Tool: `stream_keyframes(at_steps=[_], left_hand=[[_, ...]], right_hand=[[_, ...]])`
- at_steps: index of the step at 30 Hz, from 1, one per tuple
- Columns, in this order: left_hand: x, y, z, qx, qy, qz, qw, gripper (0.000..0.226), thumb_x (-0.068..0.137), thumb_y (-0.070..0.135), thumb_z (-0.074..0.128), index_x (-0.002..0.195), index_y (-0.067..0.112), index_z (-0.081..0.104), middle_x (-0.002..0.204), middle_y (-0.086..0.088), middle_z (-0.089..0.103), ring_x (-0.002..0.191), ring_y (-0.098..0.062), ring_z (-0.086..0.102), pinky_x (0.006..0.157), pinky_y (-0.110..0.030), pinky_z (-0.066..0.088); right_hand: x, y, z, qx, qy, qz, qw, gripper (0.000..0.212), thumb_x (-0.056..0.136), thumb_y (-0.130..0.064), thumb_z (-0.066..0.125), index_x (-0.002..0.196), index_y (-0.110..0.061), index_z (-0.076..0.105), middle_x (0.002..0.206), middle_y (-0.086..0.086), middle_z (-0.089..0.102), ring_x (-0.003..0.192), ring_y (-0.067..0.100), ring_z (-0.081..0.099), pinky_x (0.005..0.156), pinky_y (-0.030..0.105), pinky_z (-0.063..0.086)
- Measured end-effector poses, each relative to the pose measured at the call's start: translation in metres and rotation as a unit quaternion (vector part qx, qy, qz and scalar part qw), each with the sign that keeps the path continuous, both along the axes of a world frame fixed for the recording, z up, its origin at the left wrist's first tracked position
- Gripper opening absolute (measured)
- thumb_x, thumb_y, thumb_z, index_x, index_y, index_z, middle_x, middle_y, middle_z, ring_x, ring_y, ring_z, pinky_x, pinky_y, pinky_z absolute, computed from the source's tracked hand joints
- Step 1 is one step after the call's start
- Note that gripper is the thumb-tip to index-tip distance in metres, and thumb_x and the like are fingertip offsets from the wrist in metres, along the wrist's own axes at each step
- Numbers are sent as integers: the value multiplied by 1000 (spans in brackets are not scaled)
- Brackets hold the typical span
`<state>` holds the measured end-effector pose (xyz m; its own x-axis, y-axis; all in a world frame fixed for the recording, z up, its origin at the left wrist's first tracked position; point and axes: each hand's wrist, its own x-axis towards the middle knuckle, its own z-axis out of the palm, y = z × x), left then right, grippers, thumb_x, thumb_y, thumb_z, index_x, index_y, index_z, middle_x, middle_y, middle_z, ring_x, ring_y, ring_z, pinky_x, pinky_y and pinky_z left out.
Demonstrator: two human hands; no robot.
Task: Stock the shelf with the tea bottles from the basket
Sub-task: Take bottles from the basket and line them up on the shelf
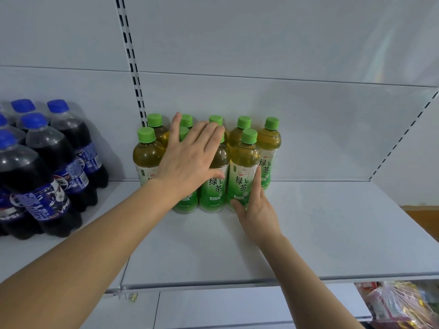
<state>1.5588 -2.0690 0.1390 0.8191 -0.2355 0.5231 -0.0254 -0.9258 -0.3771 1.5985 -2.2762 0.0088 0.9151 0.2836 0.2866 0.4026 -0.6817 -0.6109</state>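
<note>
Both hands open: left hand [190,160] flat against tea bottles [215,176]; right hand [257,210] touching front bottle [243,176].

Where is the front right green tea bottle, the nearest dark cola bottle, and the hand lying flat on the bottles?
Front right green-capped plastic tea bottle [242,179]: head view, on its label.
Nearest blue-capped dark cola bottle [35,184]: head view, on its body.
Left hand [190,160]: head view, on its back.

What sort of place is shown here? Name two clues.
Most likely a shop aisle. A white metal shelf with slotted uprights holds rows of matching green tea bottles beside cola bottles, and packaged goods lie below.
</note>
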Motion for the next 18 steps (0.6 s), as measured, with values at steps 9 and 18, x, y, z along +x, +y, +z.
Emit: stream_keyframes(at_steps=[9,18], left_hand=[[-6,-7,5,-16,-3,24,1000,127,83,86,55,171,12,3,179,-17,3,166,-38,7,126,-72,10],[-30,-36,-21,-56,-7,-13,998,99,97,78,39,171,15,19,179,-16,13,166,-36,7,129,-67,8]], right_hand=[[-3,-11,7,-99,-50,-8,994,101,106,-52,59,176,-13,-2,182,15,21,165,40,28,127,57,39],[-36,-32,9,-186,-90,-69,976,91,105,-71,25,175,-13,18,181,19,23,168,40,20,134,56,27]])
